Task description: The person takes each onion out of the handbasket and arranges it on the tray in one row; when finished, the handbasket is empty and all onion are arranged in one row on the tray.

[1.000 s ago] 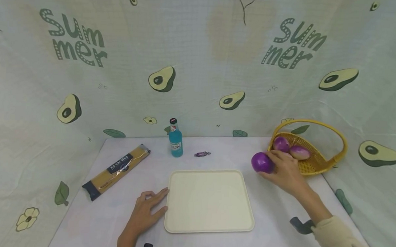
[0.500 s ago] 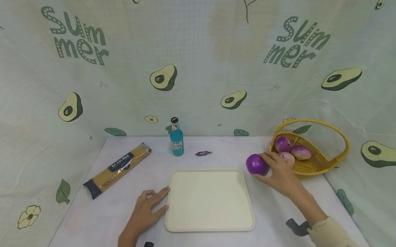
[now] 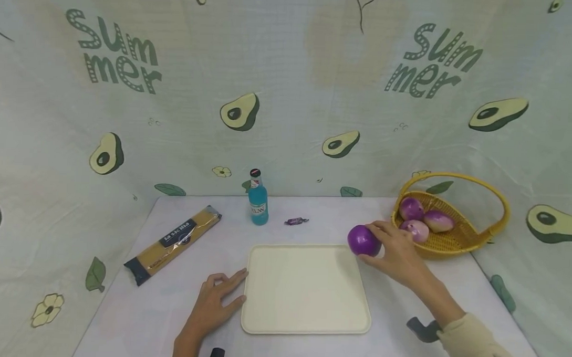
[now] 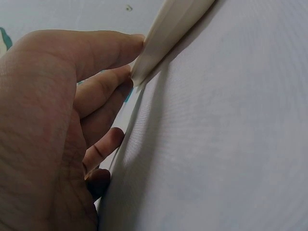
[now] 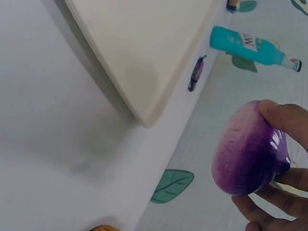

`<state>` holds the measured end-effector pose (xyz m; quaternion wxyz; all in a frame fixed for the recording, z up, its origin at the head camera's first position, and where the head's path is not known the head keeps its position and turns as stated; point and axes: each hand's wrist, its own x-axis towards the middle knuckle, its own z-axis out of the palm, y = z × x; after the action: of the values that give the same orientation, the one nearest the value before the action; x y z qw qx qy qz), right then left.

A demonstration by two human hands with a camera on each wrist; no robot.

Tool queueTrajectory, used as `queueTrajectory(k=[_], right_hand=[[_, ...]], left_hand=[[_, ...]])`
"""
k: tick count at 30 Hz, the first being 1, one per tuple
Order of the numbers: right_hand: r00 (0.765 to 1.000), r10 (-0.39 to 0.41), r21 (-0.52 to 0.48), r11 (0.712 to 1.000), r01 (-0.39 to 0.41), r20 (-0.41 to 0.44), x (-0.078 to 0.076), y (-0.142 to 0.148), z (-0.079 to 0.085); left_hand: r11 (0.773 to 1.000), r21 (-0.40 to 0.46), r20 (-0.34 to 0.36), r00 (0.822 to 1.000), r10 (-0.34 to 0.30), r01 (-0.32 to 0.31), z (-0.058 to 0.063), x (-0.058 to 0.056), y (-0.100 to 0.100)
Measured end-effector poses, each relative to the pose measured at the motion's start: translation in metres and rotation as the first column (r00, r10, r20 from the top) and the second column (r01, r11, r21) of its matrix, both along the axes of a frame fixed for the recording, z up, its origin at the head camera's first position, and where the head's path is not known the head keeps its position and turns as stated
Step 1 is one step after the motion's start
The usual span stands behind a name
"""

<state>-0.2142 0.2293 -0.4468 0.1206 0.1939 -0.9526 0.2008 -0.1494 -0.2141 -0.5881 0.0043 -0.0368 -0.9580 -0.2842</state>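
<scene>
My right hand (image 3: 397,253) grips a purple onion (image 3: 363,240) just above the far right corner of the cream tray (image 3: 306,289). The right wrist view shows the onion (image 5: 250,149) pinched between thumb and fingers (image 5: 284,118), with the tray corner (image 5: 144,53) below it. My left hand (image 3: 214,304) lies flat on the table, fingers straight, touching the tray's left edge. In the left wrist view its fingers (image 4: 103,55) press against the tray rim (image 4: 166,33).
A yellow wicker basket (image 3: 459,239) at the right holds three more onions (image 3: 419,220). A blue bottle (image 3: 258,205) and a wrapped candy (image 3: 296,221) stand behind the tray. A spaghetti packet (image 3: 174,243) lies at the left. Avocado-print cloth walls surround the table.
My right hand has carried the purple onion leftward from beside the basket to the tray's far right corner. The left hand has stayed at the tray's left edge.
</scene>
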Motion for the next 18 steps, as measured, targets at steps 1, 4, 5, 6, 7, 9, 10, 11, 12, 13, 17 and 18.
queueTrajectory(k=[1, 4, 5, 6, 7, 9, 10, 11, 12, 13, 17, 18], right_hand=[[1.000, 0.004, -0.002, 1.000, -0.004, 0.005, 0.000, -0.002, 0.000], [1.000, 0.014, -0.004, 1.000, -0.014, 0.014, 0.000, -0.008, 0.000], [1.000, 0.017, -0.003, 1.000, -0.017, 0.019, 0.000, -0.010, 0.001], [1.000, 0.019, -0.002, 1.000, -0.019, 0.022, 0.000, -0.012, 0.001], [0.999, 0.020, -0.001, 1.000, -0.020, 0.025, -0.001, -0.014, 0.001], [0.999, 0.023, 0.005, 1.000, -0.023, 0.026, -0.001, -0.018, 0.000], [0.999, 0.025, 0.009, 1.000, -0.025, 0.026, -0.001, -0.020, 0.000], [0.999, 0.024, 0.013, 1.000, -0.025, 0.027, -0.002, -0.022, 0.000], [0.999, 0.026, 0.017, 1.000, -0.026, 0.026, -0.002, -0.024, -0.001], [0.999, 0.026, 0.022, 0.999, -0.027, 0.025, -0.002, -0.026, -0.002], [0.999, 0.037, 0.035, 0.999, -0.038, 0.013, -0.003, -0.034, -0.004], [0.999, 0.044, 0.036, 0.998, -0.044, 0.010, -0.003, -0.035, -0.005]], left_hand=[[1.000, 0.001, -0.001, 1.000, 0.000, 0.000, 0.000, 0.000, 0.000], [1.000, 0.001, -0.011, 1.000, -0.002, 0.002, -0.001, 0.000, -0.001], [1.000, 0.000, -0.017, 1.000, -0.003, 0.003, -0.001, 0.000, 0.000], [1.000, 0.002, -0.023, 1.000, -0.002, 0.002, -0.001, 0.000, -0.001], [1.000, 0.001, -0.029, 1.000, -0.001, 0.001, -0.002, 0.000, 0.000], [1.000, 0.002, -0.039, 0.999, 0.000, 0.000, -0.001, 0.001, 0.000], [1.000, -0.004, -0.043, 0.999, 0.001, -0.002, -0.001, 0.001, 0.000], [1.000, -0.008, -0.045, 0.999, 0.005, -0.005, -0.001, 0.001, 0.001], [1.000, -0.010, -0.047, 0.999, 0.006, -0.006, -0.001, 0.001, 0.001], [1.000, -0.016, -0.048, 0.999, 0.006, -0.007, -0.002, 0.001, 0.001], [1.000, -0.029, -0.047, 0.999, 0.008, -0.010, -0.002, 0.001, 0.001], [1.000, -0.029, -0.047, 0.999, 0.005, -0.007, -0.002, 0.001, 0.001]])
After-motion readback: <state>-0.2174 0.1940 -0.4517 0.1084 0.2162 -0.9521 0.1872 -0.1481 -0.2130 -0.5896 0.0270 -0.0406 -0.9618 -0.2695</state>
